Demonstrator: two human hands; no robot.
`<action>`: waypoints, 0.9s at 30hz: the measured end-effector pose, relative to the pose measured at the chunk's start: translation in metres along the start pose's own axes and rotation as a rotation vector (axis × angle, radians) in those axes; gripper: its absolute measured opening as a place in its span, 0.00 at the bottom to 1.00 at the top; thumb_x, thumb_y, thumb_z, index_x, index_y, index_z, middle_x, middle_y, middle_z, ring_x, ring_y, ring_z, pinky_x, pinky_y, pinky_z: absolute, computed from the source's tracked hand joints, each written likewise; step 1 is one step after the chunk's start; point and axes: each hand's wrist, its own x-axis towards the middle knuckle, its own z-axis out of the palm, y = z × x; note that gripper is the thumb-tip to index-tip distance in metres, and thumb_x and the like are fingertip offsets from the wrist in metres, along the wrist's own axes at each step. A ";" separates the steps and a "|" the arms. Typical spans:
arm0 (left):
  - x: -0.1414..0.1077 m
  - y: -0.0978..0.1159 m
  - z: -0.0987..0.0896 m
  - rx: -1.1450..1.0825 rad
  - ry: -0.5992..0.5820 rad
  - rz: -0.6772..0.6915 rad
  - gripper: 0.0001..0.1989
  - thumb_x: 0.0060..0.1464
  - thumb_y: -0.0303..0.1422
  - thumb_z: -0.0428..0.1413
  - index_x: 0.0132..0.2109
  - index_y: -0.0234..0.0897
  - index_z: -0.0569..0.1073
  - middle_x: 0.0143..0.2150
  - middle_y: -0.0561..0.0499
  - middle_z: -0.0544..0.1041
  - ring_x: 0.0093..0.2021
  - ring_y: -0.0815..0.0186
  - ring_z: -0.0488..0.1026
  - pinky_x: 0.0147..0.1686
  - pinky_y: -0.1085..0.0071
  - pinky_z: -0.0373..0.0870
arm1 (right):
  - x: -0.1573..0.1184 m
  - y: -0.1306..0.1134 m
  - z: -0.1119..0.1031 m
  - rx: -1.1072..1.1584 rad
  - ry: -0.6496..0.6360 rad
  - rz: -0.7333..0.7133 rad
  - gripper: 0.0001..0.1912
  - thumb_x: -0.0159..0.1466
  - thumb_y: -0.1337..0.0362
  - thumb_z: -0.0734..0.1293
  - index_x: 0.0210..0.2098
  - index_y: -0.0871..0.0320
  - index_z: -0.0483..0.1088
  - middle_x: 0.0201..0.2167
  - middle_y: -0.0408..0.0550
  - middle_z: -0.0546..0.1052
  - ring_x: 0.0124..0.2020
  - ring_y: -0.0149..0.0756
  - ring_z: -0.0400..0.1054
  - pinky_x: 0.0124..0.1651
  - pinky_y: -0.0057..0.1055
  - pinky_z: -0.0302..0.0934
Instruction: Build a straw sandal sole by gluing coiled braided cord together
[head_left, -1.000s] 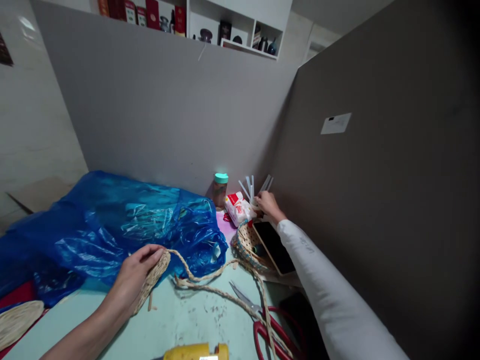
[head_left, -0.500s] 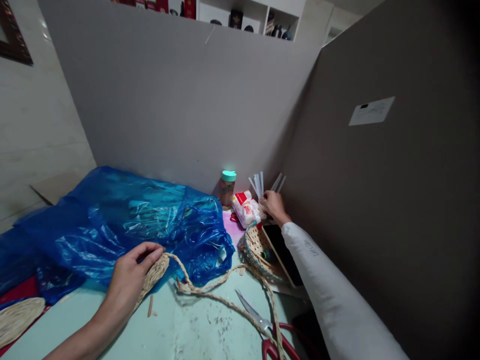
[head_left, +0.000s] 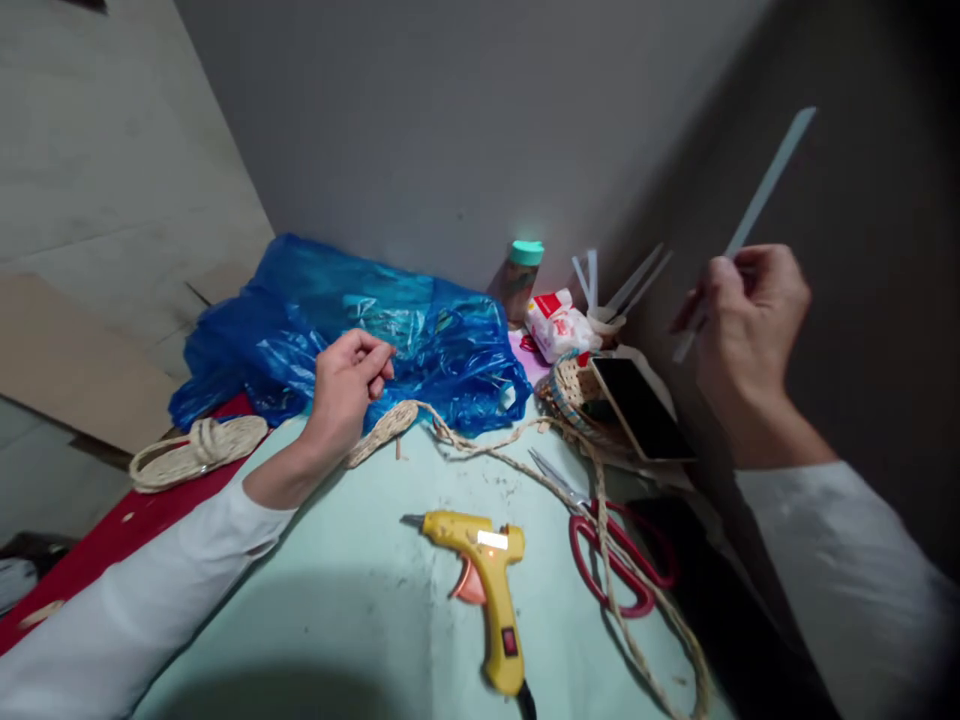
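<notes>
My right hand [head_left: 746, 335] is raised at the right, closed around a long translucent glue stick [head_left: 765, 185] that points up and to the right. My left hand [head_left: 346, 385] rests near a flat woven straw coil [head_left: 382, 432], fingers curled at its edge; I cannot tell whether it grips it. A braided straw rope [head_left: 487, 455] runs from that coil across the pale green table [head_left: 360, 600]. A yellow glue gun [head_left: 487, 575] lies in front of me, its indicator lit.
Red-handled scissors [head_left: 611, 545] lie right of the glue gun under the rope. A small woven basket [head_left: 570, 385] holds a phone [head_left: 637, 405]. More glue sticks [head_left: 600, 285], a wipes pack [head_left: 556, 325], a green-lidded jar [head_left: 521, 275], a blue plastic bag [head_left: 375, 330] and a coiled straw bundle [head_left: 196, 450] sit behind and left.
My right hand has come back from the glue sticks by the wall, now holding one stick up at the right. The view has tilted down, showing the glue gun. My left hand's fingers have curled.
</notes>
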 end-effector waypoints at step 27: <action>-0.100 0.010 0.017 0.964 -1.249 0.469 0.13 0.61 0.36 0.53 0.49 0.37 0.75 0.45 0.42 0.73 0.47 0.52 0.67 0.47 0.58 0.63 | -0.201 -0.023 0.000 0.290 -0.226 0.477 0.16 0.62 0.51 0.71 0.36 0.59 0.72 0.30 0.44 0.73 0.25 0.26 0.66 0.25 0.21 0.60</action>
